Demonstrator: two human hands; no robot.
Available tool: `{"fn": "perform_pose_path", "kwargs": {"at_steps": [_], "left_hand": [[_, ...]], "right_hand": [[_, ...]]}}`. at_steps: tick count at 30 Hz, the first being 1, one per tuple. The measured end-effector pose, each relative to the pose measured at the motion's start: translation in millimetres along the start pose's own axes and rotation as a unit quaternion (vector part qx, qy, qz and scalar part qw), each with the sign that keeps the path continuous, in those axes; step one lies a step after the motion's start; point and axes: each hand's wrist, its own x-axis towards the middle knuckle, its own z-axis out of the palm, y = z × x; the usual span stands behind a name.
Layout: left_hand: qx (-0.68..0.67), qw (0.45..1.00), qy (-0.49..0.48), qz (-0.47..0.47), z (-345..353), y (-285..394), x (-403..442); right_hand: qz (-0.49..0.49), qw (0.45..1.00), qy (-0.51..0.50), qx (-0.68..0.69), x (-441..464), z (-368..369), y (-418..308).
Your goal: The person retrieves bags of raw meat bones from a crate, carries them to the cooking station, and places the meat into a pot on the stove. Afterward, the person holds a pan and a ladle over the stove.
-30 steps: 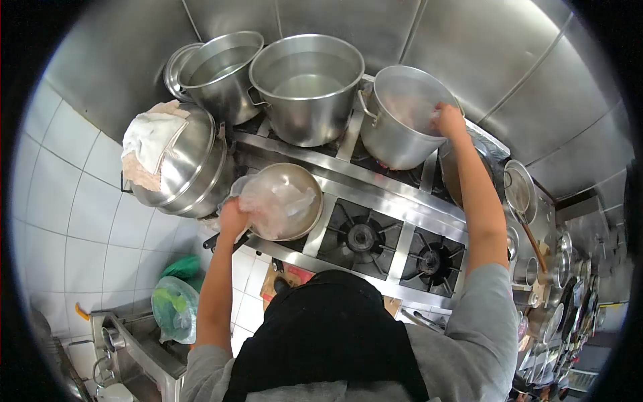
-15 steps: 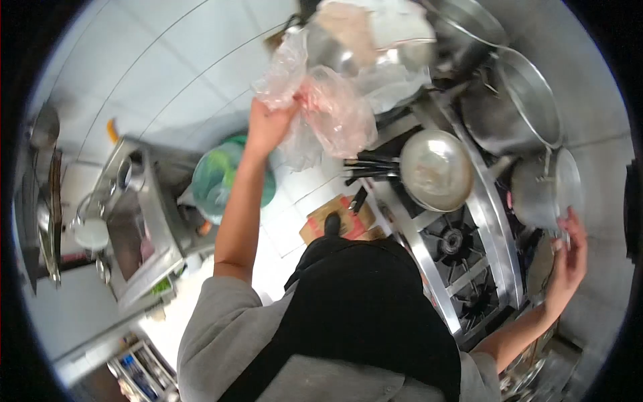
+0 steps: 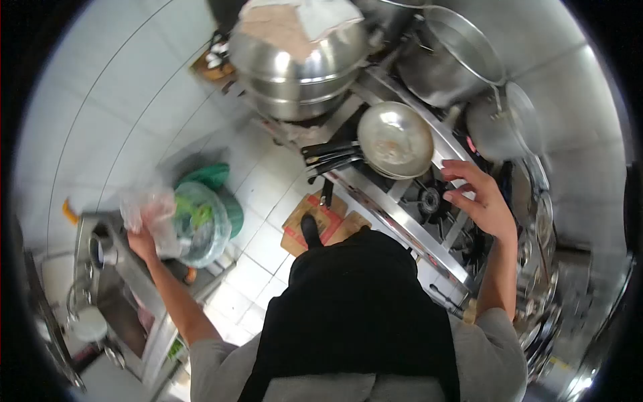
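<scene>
At the left, my left hand [image 3: 140,242] grips a clear plastic bag [image 3: 155,213], its fingers closed round the film. Something pinkish shows through the bag; I cannot make out what. The bag is beside a green bin [image 3: 233,214] with a clear liner and green scraps inside. On the right, my right hand [image 3: 479,197] hovers over the stove [image 3: 447,258] with its fingers apart and nothing in them. Nearest to it are a burner [image 3: 429,198] and a stack of frying pans [image 3: 396,142] with black handles.
A large steel steamer [image 3: 295,74] with cloths on top stands at the back of the stove. Deep pots [image 3: 450,63] line the wall side. At the left is a steel sink [image 3: 110,285]. Flattened cardboard [image 3: 321,221] lies on the tiled floor.
My left hand has carried the plastic bag from in front of the steamer leftward to the bin. My right hand has left the pot at the wall and come in over the stove.
</scene>
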Motion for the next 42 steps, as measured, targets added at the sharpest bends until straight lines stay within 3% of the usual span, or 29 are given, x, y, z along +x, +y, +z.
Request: {"fn": "perform_pose_path", "kwargs": {"at_steps": [1,2,3,5,7,9,12,14,17,19,21,22,23,24,25,27,28,30,31,32,33,36,37,39,40,41,42], "left_hand": [[0.06,0.997,-0.046,-0.008,18,-41,5],[0.187,0.972,-0.128,0.056,42,-88,5],[0.34,0.931,-0.134,-0.009,47,-71,-15],[0.344,0.924,-0.168,0.019,59,-21,-19],[0.233,0.951,-0.138,0.146,127,-46,-9],[-0.081,0.967,-0.202,0.129,140,109,-51],[-0.052,0.888,-0.265,0.372,142,290,-108],[-0.111,0.844,-0.335,0.403,171,392,-148],[-0.023,0.75,-0.395,0.53,249,432,-170],[0.106,0.739,-0.46,0.48,225,476,-193],[0.151,0.722,-0.497,0.456,251,484,-198],[0.114,0.719,-0.462,0.506,248,483,-202],[0.103,0.752,-0.433,0.487,261,475,-199],[0.164,0.736,-0.487,0.441,273,475,-190],[0.141,0.747,-0.445,0.473,253,479,-197],[0.078,0.763,-0.474,0.432,205,507,-226],[0.113,0.736,-0.563,0.359,227,496,-209],[0.121,0.74,-0.639,0.175,195,518,-230],[0.116,0.733,-0.666,0.074,172,530,-246],[0.088,0.725,-0.683,0.015,154,541,-264],[0.055,0.708,-0.704,-0.015,148,542,-280],[-0.059,0.672,-0.732,-0.1,129,542,-320],[-0.103,0.682,-0.721,-0.066,118,546,-344],[-0.161,0.669,-0.716,-0.118,118,541,-376],[-0.23,0.632,-0.72,-0.17,122,530,-387],[-0.262,0.655,-0.674,-0.221,112,544,-410],[-0.264,0.641,-0.692,-0.2,127,530,-411]], "right_hand": [[0.019,1.0,0.001,0.0,-8,-2,5],[0.037,0.999,0.01,0.003,-19,-4,11],[0.052,0.998,0.018,0.006,-28,-5,15],[0.084,0.996,0.034,0.008,-46,-8,25],[0.127,0.991,0.049,0.004,-73,-13,38],[0.153,0.987,0.057,0.012,-99,-14,57],[0.199,0.975,0.062,0.069,-142,-23,83],[0.212,0.968,0.098,0.097,-176,-33,98],[0.214,0.955,0.182,0.096,-244,-58,148],[0.243,0.924,0.269,0.119,-298,-81,185],[0.332,0.873,0.344,0.096,-358,-109,222],[0.36,0.853,0.376,0.05,-388,-123,244],[0.363,0.834,0.411,0.066,-416,-139,265],[0.363,0.821,0.436,0.065,-444,-155,287],[0.379,0.801,0.46,0.052,-469,-172,310],[0.443,0.765,0.465,0.037,-515,-199,350],[0.497,0.767,0.403,-0.046,-539,-202,385],[0.569,0.753,0.254,-0.213,-604,-181,484],[0.547,0.74,0.131,-0.37,-643,-145,553],[0.56,0.724,0.172,-0.364,-664,-108,577],[0.641,0.676,0.251,-0.265,-659,-85,576],[0.639,0.67,0.317,-0.206,-651,-37,571],[0.683,0.643,0.313,-0.146,-628,-48,544],[0.638,0.655,0.372,-0.159,-637,-19,571],[0.543,0.692,0.426,-0.211,-656,4,597],[0.643,0.647,0.398,-0.096,-630,-23,558],[0.571,0.656,0.469,-0.155,-638,-12,566]]}}
